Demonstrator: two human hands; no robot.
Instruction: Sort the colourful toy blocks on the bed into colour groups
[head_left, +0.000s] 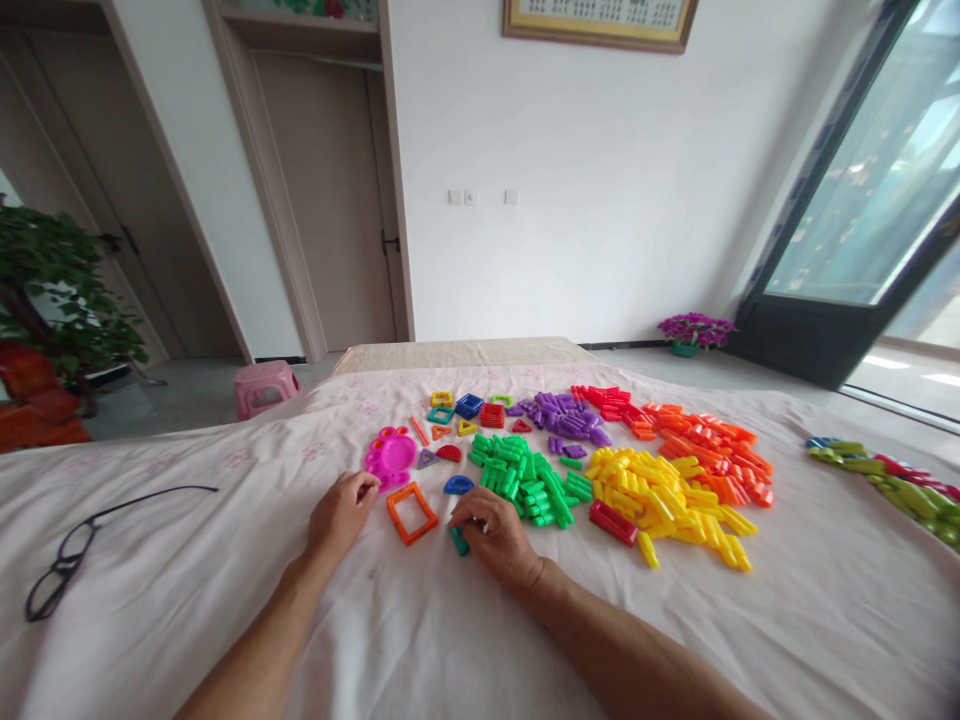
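Note:
My left hand (pixel 342 517) rests on the cloth beside the pink paw-shaped tray (pixel 391 457), its fingers curled together; whether anything is between them is hidden. An orange square frame (pixel 412 513) lies between my two hands. My right hand (pixel 495 535) is over a teal piece (pixel 459 541), fingers bent and closed around or just above it; the grip itself is hidden. A blue half-round piece (pixel 458 485) lies just beyond its fingertips. Green pieces (pixel 525 480) are heaped to the right of that hand, with a dark red piece (pixel 613 523) further right.
Yellow (pixel 667 500), orange (pixel 712 450) and purple (pixel 562 415) heaps spread over the right of the cloth (pixel 225 540). Small coloured shapes lie behind the orange frame. Black glasses (pixel 69 562) lie at the left; green and red pieces (pixel 911 490) at the far right.

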